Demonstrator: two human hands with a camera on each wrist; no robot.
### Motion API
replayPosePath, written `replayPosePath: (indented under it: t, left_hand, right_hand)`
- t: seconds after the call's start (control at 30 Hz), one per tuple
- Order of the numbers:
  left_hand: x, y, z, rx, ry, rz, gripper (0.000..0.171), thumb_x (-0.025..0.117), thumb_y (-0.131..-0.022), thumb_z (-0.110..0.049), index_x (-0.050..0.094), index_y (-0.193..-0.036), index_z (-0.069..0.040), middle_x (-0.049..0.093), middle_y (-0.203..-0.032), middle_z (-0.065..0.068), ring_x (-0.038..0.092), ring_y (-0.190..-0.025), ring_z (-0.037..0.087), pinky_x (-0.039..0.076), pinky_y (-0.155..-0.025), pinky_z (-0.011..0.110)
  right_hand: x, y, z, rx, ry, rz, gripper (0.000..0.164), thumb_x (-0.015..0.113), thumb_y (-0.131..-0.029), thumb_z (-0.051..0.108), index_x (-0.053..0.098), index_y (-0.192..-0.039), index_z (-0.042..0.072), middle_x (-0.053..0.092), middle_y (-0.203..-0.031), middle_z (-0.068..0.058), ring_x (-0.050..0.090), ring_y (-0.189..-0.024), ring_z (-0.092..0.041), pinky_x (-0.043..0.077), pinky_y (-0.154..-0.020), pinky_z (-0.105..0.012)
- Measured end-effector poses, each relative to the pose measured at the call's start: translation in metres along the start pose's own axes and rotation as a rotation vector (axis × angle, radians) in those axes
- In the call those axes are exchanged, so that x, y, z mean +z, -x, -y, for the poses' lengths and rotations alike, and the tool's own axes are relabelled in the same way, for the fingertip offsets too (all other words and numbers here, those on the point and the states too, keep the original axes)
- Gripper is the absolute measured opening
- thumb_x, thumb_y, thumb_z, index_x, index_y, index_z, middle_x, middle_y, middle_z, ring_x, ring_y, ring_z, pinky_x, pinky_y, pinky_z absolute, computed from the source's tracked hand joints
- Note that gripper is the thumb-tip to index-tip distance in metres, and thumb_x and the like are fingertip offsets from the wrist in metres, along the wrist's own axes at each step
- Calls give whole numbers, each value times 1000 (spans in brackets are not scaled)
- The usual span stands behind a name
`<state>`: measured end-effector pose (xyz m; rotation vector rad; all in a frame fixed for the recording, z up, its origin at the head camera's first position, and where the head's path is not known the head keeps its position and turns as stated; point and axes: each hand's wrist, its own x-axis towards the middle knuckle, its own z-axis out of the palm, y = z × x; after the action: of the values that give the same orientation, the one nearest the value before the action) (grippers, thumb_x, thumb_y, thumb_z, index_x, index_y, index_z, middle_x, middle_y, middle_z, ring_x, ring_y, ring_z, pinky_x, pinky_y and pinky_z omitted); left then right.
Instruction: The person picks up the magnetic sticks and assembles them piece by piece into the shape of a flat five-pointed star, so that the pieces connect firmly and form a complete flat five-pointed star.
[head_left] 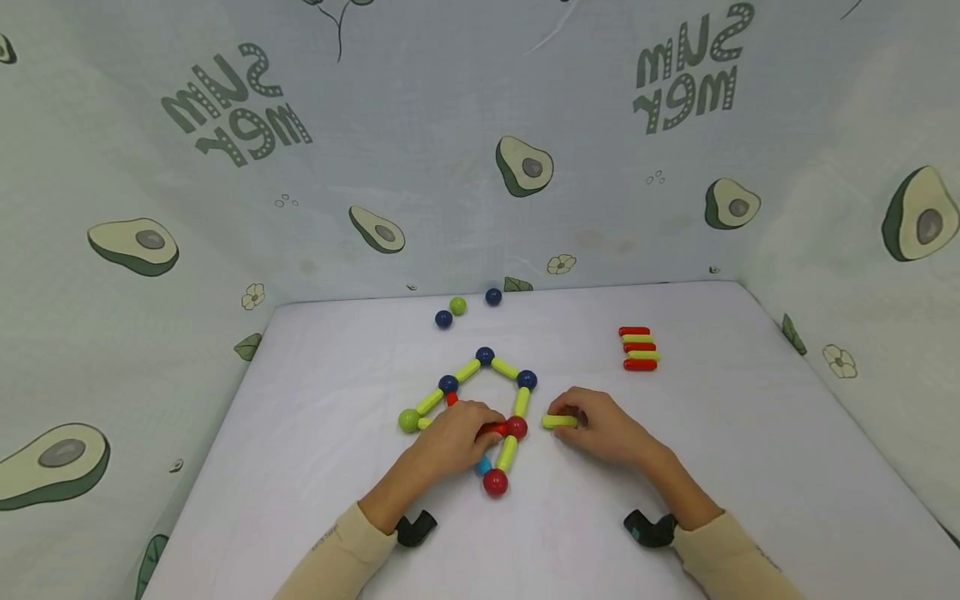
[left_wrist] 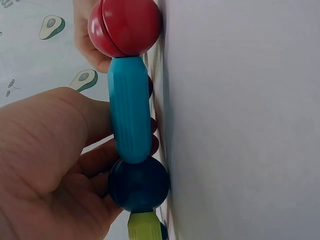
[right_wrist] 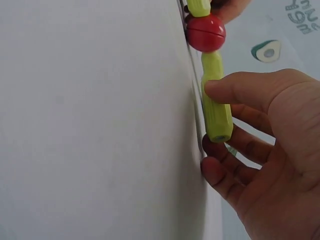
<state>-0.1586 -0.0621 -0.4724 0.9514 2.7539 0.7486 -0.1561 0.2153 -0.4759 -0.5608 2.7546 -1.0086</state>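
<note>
On the table lies a frame of magnetic rods and balls, with a dark blue ball point(head_left: 484, 357) at its far corner and a green ball point(head_left: 408, 420) at its left. My left hand point(head_left: 453, 437) reaches over it and pinches a red rod point(head_left: 492, 429) beside a red ball point(head_left: 516, 427), hiding part of the frame. A light blue rod point(left_wrist: 130, 110) joins another red ball point(left_wrist: 127, 25) and a dark blue ball point(left_wrist: 138, 184) in the left wrist view. Right of the frame, my right hand point(head_left: 603, 425) pinches a yellow-green rod point(right_wrist: 218, 110) between thumb and fingers.
At the back lie a loose green ball point(head_left: 458, 306) and two dark blue balls point(head_left: 444, 319). Several red and yellow-green rods point(head_left: 640, 348) lie in a row at the back right. A printed cloth point(head_left: 450, 183) hangs behind the white table point(head_left: 750, 417).
</note>
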Motion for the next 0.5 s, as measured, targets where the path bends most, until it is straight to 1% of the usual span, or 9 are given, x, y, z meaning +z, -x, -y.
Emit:
replayPosePath:
  t: [0.17,0.3,0.4,0.5]
  left_hand:
    - [-2,0,0,-5,6,13,28,73,-98,-22,75,-124,-13,76,-111,-2,64,-93,6,55,-85,21]
    - [-1,-1,1,3,5,12,28,73,-97,-21,75,-124,-13,76,-112,-2,64,-95,7,55,-86,21]
    - [-1,-1,2,11,5,11,28,73,-97,-21,74,-124,-12,76,-112,-1,64,-94,7,55,-86,22]
    - [0,1,1,5,2,16,29,72,-98,-22,74,-124,-12,75,-112,-1,63,-94,7,55,-85,22]
  right_hand:
    - [7,0,9,-50,-6,34,21,77,-92,17,71,-111,21,66,-102,11,59,-91,-8,53,-82,-22]
    - [11,-1,16,-63,-18,39,21,77,-92,16,72,-111,22,65,-101,11,58,-90,-8,52,-80,-23]
    - [12,-1,18,-68,-22,39,21,77,-92,17,72,-112,21,65,-101,10,58,-90,-9,52,-78,-23]
    - [10,0,17,-43,-13,30,23,76,-93,23,70,-116,21,65,-103,11,58,-93,-10,52,-80,-24]
